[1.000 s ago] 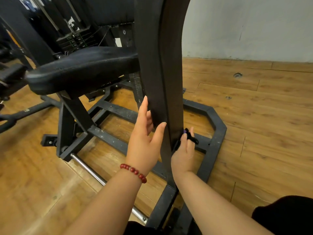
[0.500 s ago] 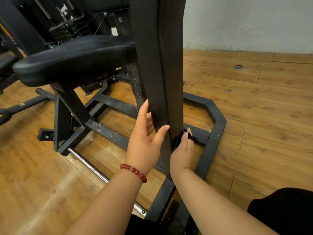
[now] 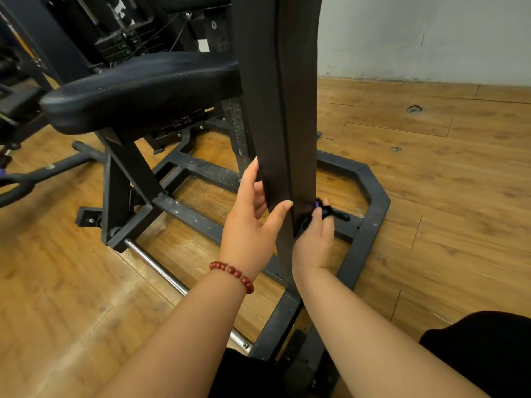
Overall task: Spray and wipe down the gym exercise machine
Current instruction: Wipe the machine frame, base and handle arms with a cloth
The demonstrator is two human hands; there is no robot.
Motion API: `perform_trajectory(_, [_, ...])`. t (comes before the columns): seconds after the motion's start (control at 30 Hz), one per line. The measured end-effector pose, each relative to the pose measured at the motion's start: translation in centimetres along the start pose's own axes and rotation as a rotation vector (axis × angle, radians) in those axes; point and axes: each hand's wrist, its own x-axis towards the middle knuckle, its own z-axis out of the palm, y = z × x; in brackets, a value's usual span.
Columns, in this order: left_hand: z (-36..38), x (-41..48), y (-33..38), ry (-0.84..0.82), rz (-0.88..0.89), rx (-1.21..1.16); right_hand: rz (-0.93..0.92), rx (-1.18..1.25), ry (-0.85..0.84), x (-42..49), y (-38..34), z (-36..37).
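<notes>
- Wiping in progress low on upright post.
- Left hand flat against post, fingers straight; right hand clutching dark cloth.
- Seat pad, speckled base frame apparently outstanding.

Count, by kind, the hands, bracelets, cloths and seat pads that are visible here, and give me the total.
Hands: 2, the left hand and the right hand
Bracelets: 1, a red bead bracelet on the left wrist
Cloths: 1, what seems to be a dark cloth, held by the right hand
Seat pads: 1, the black seat pad
Total: 5
</notes>
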Motion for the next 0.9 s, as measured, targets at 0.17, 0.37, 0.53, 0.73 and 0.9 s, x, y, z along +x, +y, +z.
perform_trajectory(0.17, [-0.6,-0.2,0.7,-0.012,-0.004,-0.048,-0.287,0.019,-0.054,0.0,-5.0,0.3])
perform_trajectory(0.37, [-1.8,0.1,2.2,0.011,0.032,-0.033,-0.586,-0.072,-0.120,-0.2,-5.0,0.5])
perform_trajectory(0.53, [-2.6,1.2,5.4,0.063,0.119,-0.081,-0.831,-0.099,-0.153,-1.0,-10.0,1.8])
perform_trajectory(0.73, [-3.6,2.7,8.3,0.181,0.181,-0.115,-1.005,-0.246,-0.114,-1.7,-14.2,2.0])
perform_trajectory(0.9, [-5.1,3.7,11.1,0.219,0.232,-0.125,-1.292,-0.296,-0.067,-3.0,-19.2,0.5])
